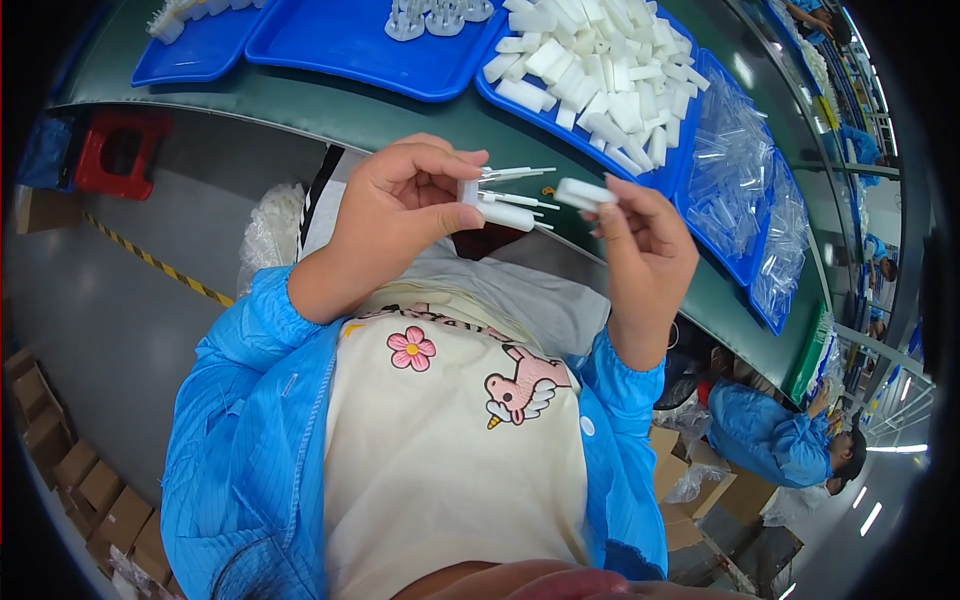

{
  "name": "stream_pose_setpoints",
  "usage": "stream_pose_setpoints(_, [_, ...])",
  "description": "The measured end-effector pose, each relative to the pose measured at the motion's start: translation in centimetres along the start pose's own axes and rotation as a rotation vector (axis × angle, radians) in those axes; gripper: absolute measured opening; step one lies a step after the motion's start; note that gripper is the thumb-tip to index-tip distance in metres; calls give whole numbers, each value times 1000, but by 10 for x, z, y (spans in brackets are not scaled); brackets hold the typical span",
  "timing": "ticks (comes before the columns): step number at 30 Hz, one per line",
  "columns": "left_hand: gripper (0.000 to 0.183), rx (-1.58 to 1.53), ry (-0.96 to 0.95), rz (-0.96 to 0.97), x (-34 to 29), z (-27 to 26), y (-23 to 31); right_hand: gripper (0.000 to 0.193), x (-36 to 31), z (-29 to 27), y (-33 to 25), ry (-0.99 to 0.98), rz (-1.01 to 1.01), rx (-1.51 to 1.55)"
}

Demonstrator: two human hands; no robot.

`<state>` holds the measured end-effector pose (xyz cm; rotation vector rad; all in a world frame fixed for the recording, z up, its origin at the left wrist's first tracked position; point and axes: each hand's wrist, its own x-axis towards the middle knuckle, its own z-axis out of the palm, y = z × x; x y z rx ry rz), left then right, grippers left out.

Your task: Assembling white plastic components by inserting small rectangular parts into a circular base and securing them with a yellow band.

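My left hand (pixel 395 210) is closed on a pale plastic base with prongs (pixel 471 194), its fingertips and thumb on the edges. Several thin rods stick out sideways from the base toward the right. A white cylindrical sleeve (pixel 507 215) sits along the lower rods. Between the thumb and fingers of my right hand (pixel 650 235) is a white plastic block (pixel 584 194), slightly blurred. A small gap separates this block from the rod tips.
Blue trays line the green table (pixel 330 125). One tray (pixel 480 90) holds a heap of white blocks (pixel 600 75); another (pixel 360 70) carries pronged clear pieces (pixel 435 18). Clear plastic pieces (pixel 735 150) fill trays at right. A red stool (pixel 120 150) and a co-worker (pixel 775 435) are nearby.
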<state>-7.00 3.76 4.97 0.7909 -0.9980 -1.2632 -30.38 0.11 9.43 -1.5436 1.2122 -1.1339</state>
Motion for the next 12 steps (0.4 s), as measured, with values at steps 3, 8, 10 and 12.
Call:
stream_pose_setpoints(3, [32, 2, -49, 16, 0, 2, -2, 23, -6, 6, -4, -66, -15, 16])
stream_pose_setpoints(8, [31, 27, -52, -5, -2, 3, 1, 21, -8, 8, -7, -195, -11, 135])
stream_pose_setpoints(10, [31, 42, -68, -15, -2, 1, 0, 20, -6, 9, -7, -240, -27, 66])
stream_pose_setpoints(12, [32, 58, -84, -24, -3, 1, 0, 20, -5, 9, -7, -285, -47, -2])
